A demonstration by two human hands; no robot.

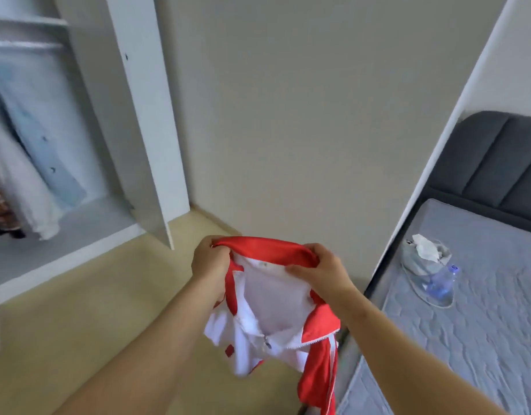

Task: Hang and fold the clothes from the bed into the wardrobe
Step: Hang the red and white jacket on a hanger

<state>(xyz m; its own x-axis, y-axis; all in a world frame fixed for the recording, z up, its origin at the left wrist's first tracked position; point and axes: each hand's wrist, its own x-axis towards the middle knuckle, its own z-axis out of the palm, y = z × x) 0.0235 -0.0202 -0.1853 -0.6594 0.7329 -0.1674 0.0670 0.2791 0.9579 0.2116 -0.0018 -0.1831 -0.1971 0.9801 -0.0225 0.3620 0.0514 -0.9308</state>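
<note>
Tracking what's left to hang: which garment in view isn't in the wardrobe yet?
The red-and-white jacket, collar gripped by the left hand and right hand; the blue shirt and white garment hang inside.

A red and white zip jacket (273, 298) hangs open above the floor, its red collar stretched between the left hand (210, 265) and the right hand (321, 271), which both grip it, white lining showing, one red sleeve dangling. The white wardrobe (147, 115) stands open at the left, a pale blue shirt (45, 139) and a white garment (27, 190) hanging inside. The bed (482, 295), grey mattress bare, lies at the right
</note>
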